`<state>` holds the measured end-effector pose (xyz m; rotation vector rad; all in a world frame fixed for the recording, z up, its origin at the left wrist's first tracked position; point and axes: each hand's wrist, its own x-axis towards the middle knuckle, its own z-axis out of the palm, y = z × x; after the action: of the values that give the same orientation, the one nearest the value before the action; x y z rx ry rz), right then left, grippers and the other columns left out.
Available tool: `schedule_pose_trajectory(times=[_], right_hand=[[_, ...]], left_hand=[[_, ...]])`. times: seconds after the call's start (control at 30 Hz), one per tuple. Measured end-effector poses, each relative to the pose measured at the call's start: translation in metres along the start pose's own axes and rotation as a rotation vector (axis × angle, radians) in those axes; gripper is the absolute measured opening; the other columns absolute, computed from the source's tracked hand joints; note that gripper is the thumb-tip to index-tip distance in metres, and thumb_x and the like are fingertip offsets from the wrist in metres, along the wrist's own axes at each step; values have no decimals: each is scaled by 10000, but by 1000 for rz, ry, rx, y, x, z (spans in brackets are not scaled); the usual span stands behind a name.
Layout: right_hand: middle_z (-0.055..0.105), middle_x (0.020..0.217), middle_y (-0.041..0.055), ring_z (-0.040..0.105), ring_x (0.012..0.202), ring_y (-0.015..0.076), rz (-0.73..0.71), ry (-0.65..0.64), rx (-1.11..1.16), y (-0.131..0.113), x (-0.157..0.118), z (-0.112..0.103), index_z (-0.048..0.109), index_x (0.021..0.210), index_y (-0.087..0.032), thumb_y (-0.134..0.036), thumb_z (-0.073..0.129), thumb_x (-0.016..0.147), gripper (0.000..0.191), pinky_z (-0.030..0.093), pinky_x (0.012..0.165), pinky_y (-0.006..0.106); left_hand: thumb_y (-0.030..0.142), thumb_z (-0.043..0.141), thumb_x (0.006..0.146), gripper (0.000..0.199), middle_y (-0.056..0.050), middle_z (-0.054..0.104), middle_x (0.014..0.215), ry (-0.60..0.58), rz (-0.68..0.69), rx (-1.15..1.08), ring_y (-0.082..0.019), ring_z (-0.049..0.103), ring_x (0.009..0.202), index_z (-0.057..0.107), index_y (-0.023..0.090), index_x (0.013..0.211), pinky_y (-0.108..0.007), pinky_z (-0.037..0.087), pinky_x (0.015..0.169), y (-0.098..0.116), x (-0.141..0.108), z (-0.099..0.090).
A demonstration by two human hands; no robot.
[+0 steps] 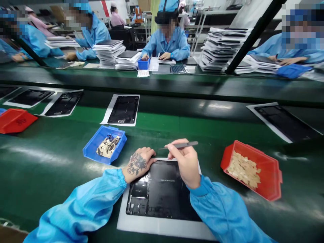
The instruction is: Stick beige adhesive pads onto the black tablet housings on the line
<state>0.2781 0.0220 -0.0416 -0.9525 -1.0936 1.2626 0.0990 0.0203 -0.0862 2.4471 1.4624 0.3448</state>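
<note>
A black tablet back panel [167,192] lies on a white sheet [162,225] in front of me. My left hand [140,162] rests over its upper left corner, fingers stretched forward and thumb apart along the top edge. Grey tweezers [186,144] are pinched in my right hand [186,162], above the panel's top edge. The tips of the tweezers point left, toward my left hand; whether they hold a small piece I cannot tell. My right wrist and sleeve cover part of the panel's right side.
A blue bin [118,133] with small pieces sits to the left, and a red bin [272,182] with beige pieces to the right. Another red bin [16,120] stands far left. More panels [124,109] lie on the green belt [167,123]. Co-workers [165,40] sit beyond, among paper stacks [220,49].
</note>
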Motion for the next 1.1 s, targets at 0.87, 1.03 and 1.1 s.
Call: schedule_pose_trajectory(times=[0.87, 1.03, 1.1], right_hand=[[604, 822, 30, 556, 582, 112, 100, -244, -80, -42, -37, 5, 563, 853, -176, -320, 581, 927, 162, 459, 590, 227], [603, 801, 36, 553, 583, 121, 138, -245, -62, -41, -36, 6, 572, 844, -167, -320, 596, 904, 167, 448, 571, 230], [596, 791, 38, 549, 581, 124, 159, -242, -58, -40, -35, 7, 571, 840, -160, -329, 598, 897, 181, 447, 559, 229]], left_hand=[[144, 504, 935, 412, -70, 421, 1369, 317, -166, 264, -234, 315, 1293, 470, 248, 1333, -458, 122, 1126, -57, 237, -108], [354, 538, 944, 283, -111, 581, 1105, -51, -509, 313, -251, 545, 1054, 608, 108, 1063, -443, 452, 911, -124, 211, -119], [380, 599, 912, 286, -90, 605, 1020, -239, -626, 312, -220, 590, 946, 615, 110, 1006, -398, 501, 836, -146, 196, -116]])
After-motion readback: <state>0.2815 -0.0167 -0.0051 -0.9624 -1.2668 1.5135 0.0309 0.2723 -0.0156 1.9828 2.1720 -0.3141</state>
